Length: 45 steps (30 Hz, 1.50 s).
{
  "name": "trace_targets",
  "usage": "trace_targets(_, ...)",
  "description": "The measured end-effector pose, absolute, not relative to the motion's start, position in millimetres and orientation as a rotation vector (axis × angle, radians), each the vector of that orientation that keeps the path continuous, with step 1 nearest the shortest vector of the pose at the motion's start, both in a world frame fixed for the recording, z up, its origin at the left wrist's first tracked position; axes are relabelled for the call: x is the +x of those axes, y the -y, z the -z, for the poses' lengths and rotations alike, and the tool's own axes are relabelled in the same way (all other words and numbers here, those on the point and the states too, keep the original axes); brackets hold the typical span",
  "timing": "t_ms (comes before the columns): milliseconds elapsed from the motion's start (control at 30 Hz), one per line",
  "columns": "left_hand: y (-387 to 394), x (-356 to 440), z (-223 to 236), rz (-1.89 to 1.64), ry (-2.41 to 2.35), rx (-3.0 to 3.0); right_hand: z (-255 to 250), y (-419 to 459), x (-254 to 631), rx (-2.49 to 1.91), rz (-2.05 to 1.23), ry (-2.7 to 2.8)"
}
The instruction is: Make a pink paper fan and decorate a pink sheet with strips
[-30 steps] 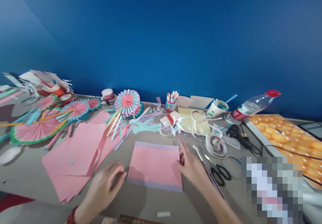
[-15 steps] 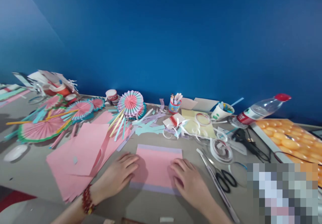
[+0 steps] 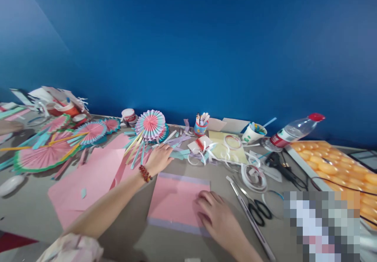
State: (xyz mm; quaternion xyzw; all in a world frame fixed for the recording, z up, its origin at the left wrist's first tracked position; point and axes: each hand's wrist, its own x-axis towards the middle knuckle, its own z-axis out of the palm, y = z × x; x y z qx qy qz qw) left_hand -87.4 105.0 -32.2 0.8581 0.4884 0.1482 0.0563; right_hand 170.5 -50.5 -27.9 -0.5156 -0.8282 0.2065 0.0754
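A pink paper sheet (image 3: 176, 203) with lilac strips along its far and near edges lies flat on the grey table. My right hand (image 3: 216, 217) rests on the sheet's right side, fingers slightly bent and apart, nothing in them. My left hand (image 3: 160, 158), a beaded bracelet on the wrist, is stretched forward past the sheet. Its fingers extend over the lilac and light-blue paper strips (image 3: 181, 152); whether they touch any is unclear. Just left of that hand are a pleated paper rosette (image 3: 150, 124) and a stack of pink paper (image 3: 88, 175).
To the right lie a craft knife (image 3: 250, 218), scissors (image 3: 257, 211), tape rolls (image 3: 253, 177) and a glue gun (image 3: 279, 165). A pen cup (image 3: 201, 126), a paper cup (image 3: 253, 133) and a leaning bottle (image 3: 291, 132) stand at the back. Paper fans (image 3: 44, 156) cover the left.
My left hand has left the sheet's left edge and reached forward to the strips. My right hand stays on the sheet. A blurred, skin-toned shape now shows at the left edge.
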Motion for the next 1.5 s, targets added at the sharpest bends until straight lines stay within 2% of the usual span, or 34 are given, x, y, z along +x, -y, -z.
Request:
trace_targets(200, -123, -87, 49, -0.456, -1.483, 2.566, 27, 53, 169, -1.510, -0.567, 2.446)
trace_targets(367, -125, -87, 44, -0.488, -1.483, 2.527, 26, 50, 173, -1.489, -0.602, 2.443)
trace_targets(500, -113, -87, 22, -0.564, -1.456, 2.507, 24, 42, 183, -1.412, -0.549, 2.342)
trace_targets(633, -84, -87, -10, -0.622, -1.409, 2.540, 6, 25, 183, -1.361, -0.243, 2.174)
trace_targets(767, -50, -82, -34, -0.421, -1.198, 2.688, -21, 6, 160, -1.224, -0.100, 2.302)
trace_targets(867, -36, -82, -40, -0.369, -1.087, 2.642, -25, 1, 142, -1.135, -0.296, 2.410)
trace_targets(1000, -31, -99, -36, -0.460, -1.023, 2.401, -14, 4, 140, -1.251, -0.643, 2.259)
trace_targets(1267, -13, -136, 2, -0.598, -1.266, 1.815, 8, 20, 152, -1.407, -1.206, 1.940)
trace_targets(1500, 9, -144, 45, -0.658, -1.351, 1.544, 27, 30, 148, -1.478, -1.295, 1.878)
